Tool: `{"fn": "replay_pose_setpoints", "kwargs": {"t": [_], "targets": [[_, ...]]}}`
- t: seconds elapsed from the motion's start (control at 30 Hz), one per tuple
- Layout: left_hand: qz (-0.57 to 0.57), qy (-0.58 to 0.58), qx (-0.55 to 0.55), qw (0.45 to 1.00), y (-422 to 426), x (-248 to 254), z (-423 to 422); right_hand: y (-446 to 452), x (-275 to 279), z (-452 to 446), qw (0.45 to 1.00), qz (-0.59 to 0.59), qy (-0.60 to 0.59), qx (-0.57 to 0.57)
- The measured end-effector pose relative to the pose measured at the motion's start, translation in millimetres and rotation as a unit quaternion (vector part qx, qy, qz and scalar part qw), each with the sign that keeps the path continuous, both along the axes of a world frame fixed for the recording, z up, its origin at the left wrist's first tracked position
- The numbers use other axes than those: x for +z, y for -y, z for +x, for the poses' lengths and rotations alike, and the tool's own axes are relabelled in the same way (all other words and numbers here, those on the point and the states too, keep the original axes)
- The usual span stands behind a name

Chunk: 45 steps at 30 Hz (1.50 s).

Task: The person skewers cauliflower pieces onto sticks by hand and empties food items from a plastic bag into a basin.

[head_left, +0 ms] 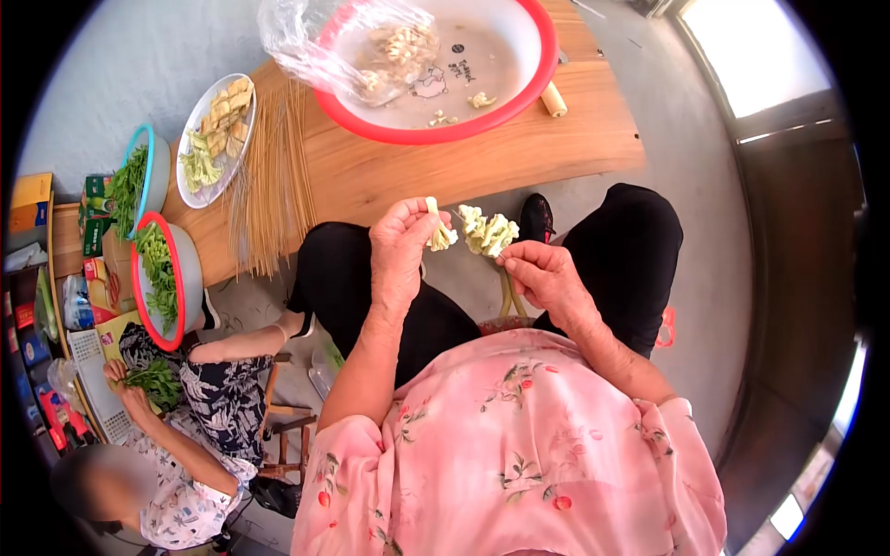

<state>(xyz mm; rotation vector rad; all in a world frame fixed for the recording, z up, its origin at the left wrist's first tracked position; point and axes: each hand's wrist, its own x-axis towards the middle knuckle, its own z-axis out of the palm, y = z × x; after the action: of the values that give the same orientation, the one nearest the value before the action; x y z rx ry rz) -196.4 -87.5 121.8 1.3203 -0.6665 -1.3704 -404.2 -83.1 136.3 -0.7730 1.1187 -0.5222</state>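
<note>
From where I stand, the table [371, 171] bears a red-rimmed basin [426, 137] and, left of it, loose sticks [269, 176]. Short of the table's near edge, the left hand [399, 246] and right hand [556, 283] face each other. The right clamps a cauliflower bunch [489, 232] by its near end; the left pinches a smaller floret [441, 238] just beside it.

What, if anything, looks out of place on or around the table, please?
Some cauliflower pieces lie loose in the big red-rimmed basin, outside the plastic bag that holds others; the bag sprawls over the rim, so it looks untidy.
</note>
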Motion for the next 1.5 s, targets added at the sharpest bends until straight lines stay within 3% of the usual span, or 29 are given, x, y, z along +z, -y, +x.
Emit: {"fn": "replay_pose_setpoints", "kwargs": {"t": [0.1,0.27,1.13,1.23,1.3,1.33,1.4,1.43,1.5], "targets": [[-0.010,0.058,0.015,0.998,-15,-10,-9,-7,3,5,0.997,-0.056,-0.039,0.019],[-0.010,0.041,0.019,0.999,-23,-8,-13,-13,2,7,0.979,-0.153,-0.111,0.071],[-0.002,0.007,0.035,0.999,-27,-7,-9,-16,5,11,0.986,-0.108,-0.107,0.071],[-0.006,0.039,0.030,0.999,-27,-12,-9,-16,4,11,0.985,-0.111,-0.108,0.071],[-0.075,0.145,0.036,0.986,-25,-23,-10,-16,4,11,0.985,-0.116,-0.108,0.071],[-0.074,0.145,0.036,0.986,-26,-26,-10,-16,5,12,0.984,-0.118,-0.109,0.072],[-0.108,0.288,0.033,0.951,-26,-21,-12,-17,5,12,0.984,-0.120,-0.111,0.074],[-0.108,0.288,0.032,0.951,-26,-19,-12,-17,4,12,0.985,-0.113,-0.109,0.073],[-0.165,0.424,0.008,0.890,-24,-15,-11,-15,4,12,0.986,-0.107,-0.107,0.071]]}}
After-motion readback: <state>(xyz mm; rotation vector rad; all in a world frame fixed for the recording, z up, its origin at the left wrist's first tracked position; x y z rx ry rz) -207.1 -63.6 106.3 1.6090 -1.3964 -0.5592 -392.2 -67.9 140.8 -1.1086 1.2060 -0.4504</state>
